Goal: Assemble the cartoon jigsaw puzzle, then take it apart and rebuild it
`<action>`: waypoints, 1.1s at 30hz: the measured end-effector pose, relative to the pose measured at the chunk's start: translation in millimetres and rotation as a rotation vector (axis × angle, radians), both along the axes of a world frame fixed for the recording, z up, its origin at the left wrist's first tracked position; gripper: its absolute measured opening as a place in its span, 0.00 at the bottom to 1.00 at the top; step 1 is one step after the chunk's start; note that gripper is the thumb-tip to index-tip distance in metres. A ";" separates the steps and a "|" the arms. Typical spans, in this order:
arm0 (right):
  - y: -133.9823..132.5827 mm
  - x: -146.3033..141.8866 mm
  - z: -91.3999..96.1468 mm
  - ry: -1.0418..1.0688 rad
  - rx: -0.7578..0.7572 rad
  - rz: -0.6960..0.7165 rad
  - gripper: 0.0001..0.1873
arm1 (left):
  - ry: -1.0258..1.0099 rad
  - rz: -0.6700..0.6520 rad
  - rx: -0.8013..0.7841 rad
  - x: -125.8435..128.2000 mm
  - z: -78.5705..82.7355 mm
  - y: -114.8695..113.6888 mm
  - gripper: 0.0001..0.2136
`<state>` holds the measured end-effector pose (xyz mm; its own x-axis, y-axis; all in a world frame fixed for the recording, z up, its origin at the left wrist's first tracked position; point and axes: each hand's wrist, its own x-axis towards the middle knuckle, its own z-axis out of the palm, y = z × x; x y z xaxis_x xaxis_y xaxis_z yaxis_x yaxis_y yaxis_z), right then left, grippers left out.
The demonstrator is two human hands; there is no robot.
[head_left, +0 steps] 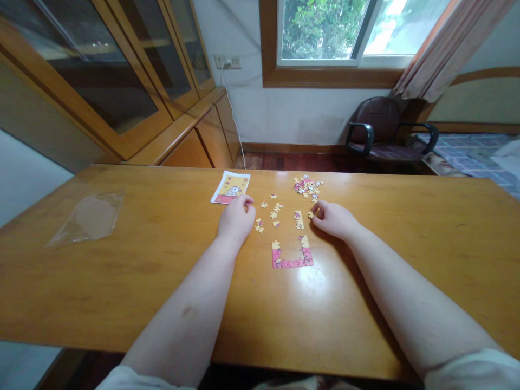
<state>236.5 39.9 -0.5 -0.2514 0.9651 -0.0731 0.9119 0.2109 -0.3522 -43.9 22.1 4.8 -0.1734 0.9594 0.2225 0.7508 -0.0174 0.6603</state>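
Note:
A partly joined jigsaw frame, pink along the bottom and yellow up both sides, lies on the wooden table between my arms. Loose yellow pieces are scattered just beyond it, and a small joined strip lies among them. A pile of pieces sits farther back. My left hand rests on the table with fingers curled, fingertips near the reference picture card. My right hand pinches a small yellow puzzle piece at its fingertips.
A crumpled clear plastic bag lies at the table's left. Behind the table stand a wooden cabinet with glass doors, a dark armchair under the window, and a white cable running down from the wall socket.

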 end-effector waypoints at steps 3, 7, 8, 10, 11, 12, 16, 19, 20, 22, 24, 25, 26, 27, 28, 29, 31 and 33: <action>0.0 -0.8 -0.7 0.002 0.010 -0.002 0.11 | 0.312 -0.020 -0.208 1.2 11.4 -8.8 0.08; -2.0 -5.3 1.6 0.022 0.063 -0.071 0.11 | 0.455 -0.115 -0.282 3.1 21.7 -16.5 0.08; -3.0 -6.8 2.5 0.031 0.081 -0.083 0.11 | 0.473 -0.162 -0.280 3.2 23.6 -17.9 0.08; -5.0 -9.7 3.7 0.049 0.108 -0.072 0.11 | 0.511 -0.225 -0.289 3.0 26.6 -20.6 0.08; -6.0 -10.8 3.8 0.056 0.118 -0.053 0.11 | 0.532 -0.236 -0.301 2.8 27.7 -21.9 0.08; -6.8 -11.6 3.5 0.063 0.126 -0.032 0.11 | 0.553 -0.239 -0.317 2.7 28.6 -23.0 0.08; -7.6 -11.6 -0.6 0.094 0.150 0.016 0.10 | 0.608 -0.242 -0.375 2.7 29.0 -25.7 0.08; -6.4 -10.1 -3.3 0.111 0.149 0.015 0.10 | 0.610 -0.253 -0.420 2.5 26.3 -25.8 0.08; -6.0 -9.8 -3.7 0.114 0.144 0.015 0.11 | 0.602 -0.255 -0.432 2.4 25.3 -25.7 0.08; -5.7 -9.7 -3.9 0.121 0.136 0.016 0.11 | 0.578 -0.256 -0.438 2.7 23.8 -25.3 0.07; -5.9 -9.8 -3.5 0.128 0.138 0.017 0.11 | 0.551 -0.265 -0.429 3.9 23.2 -25.0 0.06; -6.0 -10.0 -3.4 0.131 0.140 0.019 0.11 | 0.540 -0.273 -0.414 5.1 23.0 -24.7 0.06; -6.1 -10.0 -3.2 0.134 0.143 0.021 0.11 | 0.531 -0.281 -0.390 6.6 22.7 -24.4 0.07; -6.1 -10.1 -3.2 0.136 0.144 0.023 0.11 | 0.523 -0.288 -0.357 8.4 22.1 -23.8 0.08; -6.1 -10.1 -3.3 0.138 0.144 0.024 0.11 | 0.518 -0.295 -0.319 10.3 21.2 -23.1 0.09; -5.9 -10.1 -3.4 0.139 0.144 0.024 0.11 | 0.514 -0.302 -0.279 12.2 19.8 -22.0 0.10; -5.5 -10.1 -3.8 0.138 0.140 0.025 0.11 | 0.513 -0.322 -0.220 15.4 16.0 -19.2 0.13; -5.1 -10.3 -4.0 0.139 0.136 0.027 0.11 | 0.512 -0.344 -0.205 16.9 11.6 -15.9 0.16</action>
